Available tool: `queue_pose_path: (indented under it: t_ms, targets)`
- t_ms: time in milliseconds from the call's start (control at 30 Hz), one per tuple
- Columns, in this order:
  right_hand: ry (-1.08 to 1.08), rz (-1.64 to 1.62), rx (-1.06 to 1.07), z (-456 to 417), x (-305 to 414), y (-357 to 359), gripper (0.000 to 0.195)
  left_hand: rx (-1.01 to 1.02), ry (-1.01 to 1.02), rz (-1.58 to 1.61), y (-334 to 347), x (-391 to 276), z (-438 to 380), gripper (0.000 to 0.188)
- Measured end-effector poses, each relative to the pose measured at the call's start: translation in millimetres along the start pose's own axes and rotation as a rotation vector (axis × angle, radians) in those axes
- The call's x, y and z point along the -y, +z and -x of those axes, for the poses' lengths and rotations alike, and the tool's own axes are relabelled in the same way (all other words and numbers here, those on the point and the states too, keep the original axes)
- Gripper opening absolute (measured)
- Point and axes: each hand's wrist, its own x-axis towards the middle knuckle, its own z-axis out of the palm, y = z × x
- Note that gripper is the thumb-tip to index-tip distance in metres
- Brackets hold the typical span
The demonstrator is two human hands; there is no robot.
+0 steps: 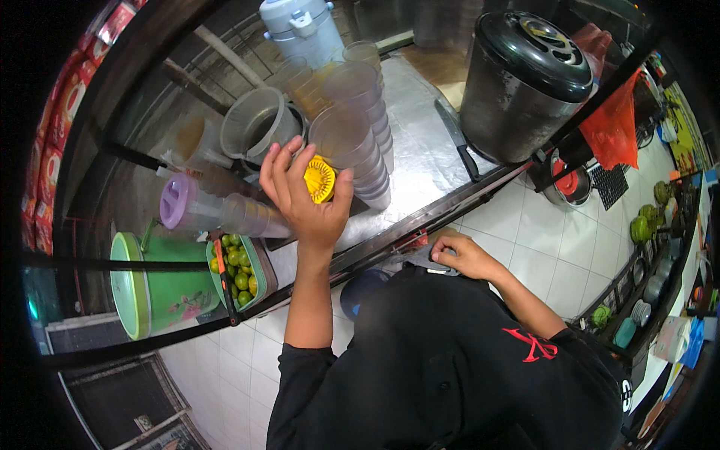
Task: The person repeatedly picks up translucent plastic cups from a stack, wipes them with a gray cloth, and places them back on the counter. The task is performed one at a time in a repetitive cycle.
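My left hand (315, 214) is over the counter with fingers spread and thumb held apart. A yellow citrus juicer (320, 179) with a ribbed reamer shows between its thumb and forefinger, partly hidden by the hand; no clear grip is visible. Tall stacks of clear plastic cups (351, 143) stand just beyond it. Down by my waist, my right hand (464, 256) has curled fingers beside grey cloth (424, 260). Whether those fingers pinch anything is hidden.
A green basket of limes (242, 275) with an orange-handled tool (221, 264) and a purple-lidded pitcher (180, 199) stand left. A knife (458, 140) lies beside a large lidded metal pot (520, 90) on the metal counter (419, 152). A pale blue drink dispenser (306, 31) stands behind.
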Motion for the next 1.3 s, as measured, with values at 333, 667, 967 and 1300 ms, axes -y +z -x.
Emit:
queue_pose_path:
  t_ms: [333,667,967,1300]
  targets:
    - [0.039,-0.1,-0.115,21.6,-13.5,2.3,0.024,0.132,-0.033,-0.066,26.7,-5.3,-3.8,0.015]
    - [0.029,-0.095,-0.11,19.1,-13.4,-2.8,0.023,0.225,-0.073,0.075,24.1,-4.8,-9.3,0.013]
    - [0.066,-0.091,-0.105,16.8,-16.8,-5.4,0.025,0.346,-0.151,0.097,16.9,-4.9,-18.3,0.022]
    - [0.054,-0.081,-0.129,17.6,-22.1,-6.9,0.024,0.343,-0.208,0.216,15.2,-5.9,-22.0,0.036]
